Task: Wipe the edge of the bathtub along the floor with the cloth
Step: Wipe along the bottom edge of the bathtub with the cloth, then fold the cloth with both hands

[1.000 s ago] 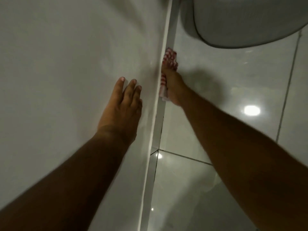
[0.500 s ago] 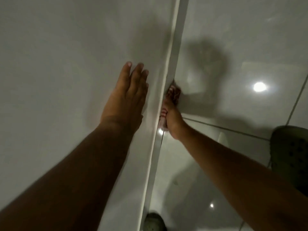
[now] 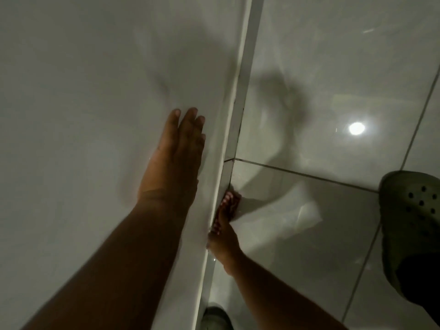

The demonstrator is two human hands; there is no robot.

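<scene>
Change: right hand [image 3: 223, 236] and cloth [image 3: 229, 203] have come nearer along the seam, now past the grout line.
Right hand: pressing the cloth against the bathtub [image 3: 95, 91] base at the floor [image 3: 321, 210]; grip mostly hidden.
Left hand [image 3: 173, 160]: flat, fingers extended, on the tub side.
Surface: glossy grey tiles, lamp glare.
Room: dim; green perforated clog [image 3: 414, 225] at right.
Cloth: red-and-white, bunched, blurred.

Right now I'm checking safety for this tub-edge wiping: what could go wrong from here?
The floor tile looks glossy, perhaps wet, so the clog could slip. The left hand leans flat on the smooth bathtub side and might slide. The right hand presses the cloth into a narrow gap, where knuckles could scrape.
</scene>
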